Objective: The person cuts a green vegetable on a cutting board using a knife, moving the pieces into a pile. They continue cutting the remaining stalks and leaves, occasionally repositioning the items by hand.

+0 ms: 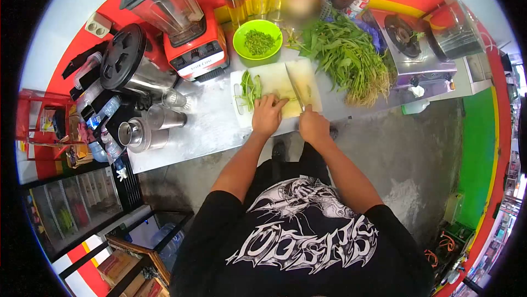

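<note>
A white cutting board (274, 77) lies on the metal table. My right hand (314, 125) is wrapped round the handle of a knife (293, 84), whose blade points away from me across the board. On the board, left of the knife, my left hand (268, 113) presses down with its fingers on thin green stems that reach toward the blade. Green leaves and stems (251, 89) lie at the board's left side. Behind the board, a bright green bowl (241, 42) holds chopped greens (259, 42). To the right rests a large bunch of leafy greens (346, 55) with roots.
A red blender (196, 50) stands at the back left, beside a large metal container (144, 69). Metal cups (164, 117) are near the left edge. Pump bottles (235, 6) line the back wall. A gas stove (425, 66) is at the right.
</note>
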{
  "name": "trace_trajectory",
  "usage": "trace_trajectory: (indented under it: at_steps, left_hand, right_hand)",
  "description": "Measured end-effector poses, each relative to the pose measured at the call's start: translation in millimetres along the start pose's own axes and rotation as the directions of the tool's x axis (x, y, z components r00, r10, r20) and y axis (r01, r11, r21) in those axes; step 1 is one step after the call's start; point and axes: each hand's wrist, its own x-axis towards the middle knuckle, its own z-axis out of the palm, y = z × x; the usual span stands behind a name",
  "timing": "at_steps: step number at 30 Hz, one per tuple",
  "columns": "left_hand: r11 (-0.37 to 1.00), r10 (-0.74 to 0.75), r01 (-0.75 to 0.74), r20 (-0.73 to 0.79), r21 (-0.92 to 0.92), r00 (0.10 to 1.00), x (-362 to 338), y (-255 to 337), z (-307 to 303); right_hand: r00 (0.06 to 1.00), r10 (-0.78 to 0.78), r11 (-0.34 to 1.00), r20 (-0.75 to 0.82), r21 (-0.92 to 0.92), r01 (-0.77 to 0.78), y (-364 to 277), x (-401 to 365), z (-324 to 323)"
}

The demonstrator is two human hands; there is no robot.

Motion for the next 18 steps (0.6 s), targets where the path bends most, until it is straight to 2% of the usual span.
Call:
trace_trajectory:
  at_steps: [2, 4, 8, 14, 16, 18]
  left_hand:
    - [1.000, -0.022, 0.021, 0.026, 0.020, 0.999, 0.4, 2.3, -3.2]
    - [0.999, -0.014, 0.013, 0.024, 0.039, 1.000, -0.7, 2.1, -1.6]
    - [0.999, 0.005, -0.006, 0.030, 0.032, 1.000, 0.5, 0.8, 1.3]
    - [0.999, -0.007, 0.006, 0.043, 0.038, 0.999, 2.6, 3.0, -2.2]
    - [0.999, -0.005, 0.002, 0.047, 0.053, 0.999, 1.6, 2.3, -0.2]
    - [0.999, -0.007, 0.005, 0.042, 0.036, 0.999, 2.0, 1.5, 1.4]
  right_hand:
    - [0.999, -0.039, 0.999, -0.008, -0.020, 0.039, -1.4, -2.2, 3.7]
    - [0.999, 0.034, 0.999, 0.018, -0.005, -0.034, -7.9, -3.8, 5.7]
    - [0.998, 0.052, 0.999, -0.036, 0.000, -0.052, -0.8, 12.3, 23.6]
    - [0.999, -0.053, 0.998, -0.009, -0.038, 0.053, -3.3, 5.2, 5.6]
    - [0.999, 0.041, 0.998, 0.019, -0.055, -0.040, -5.9, 1.6, 13.1]
    - [1.000, 0.012, 1.000, 0.008, -0.012, -0.011, -3.7, 3.8, 11.9]
